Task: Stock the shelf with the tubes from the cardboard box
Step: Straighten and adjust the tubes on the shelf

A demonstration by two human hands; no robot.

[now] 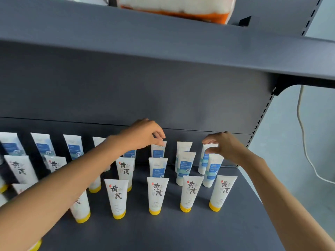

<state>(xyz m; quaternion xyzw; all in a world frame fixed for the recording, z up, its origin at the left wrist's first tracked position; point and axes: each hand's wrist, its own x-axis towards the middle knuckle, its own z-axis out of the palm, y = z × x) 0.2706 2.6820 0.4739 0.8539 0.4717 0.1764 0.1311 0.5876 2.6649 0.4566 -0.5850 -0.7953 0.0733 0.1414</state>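
Note:
Several white tubes stand cap-down in rows on the dark grey shelf [181, 232]. The front rows are yellow-capped tubes [156, 194] with black characters; the back rows are blue-label tubes [184, 167]. My left hand [145, 134] reaches across the rows and pinches the top edge of a blue-label tube [158, 151] in the back row. Farther right, my right hand [226, 147] has its fingers and thumb curled round the top of the back-right blue-label tube [204, 160]. My left forearm hides some tubes on the left. The cardboard box is not in view.
An upper shelf [163, 51] overhangs close above, with an orange-and-white package [177, 8] on it. The slotted upright [261, 120] closes the right side, and a white cable [304, 142] hangs beyond it. Bare shelf surface lies in front of the tubes.

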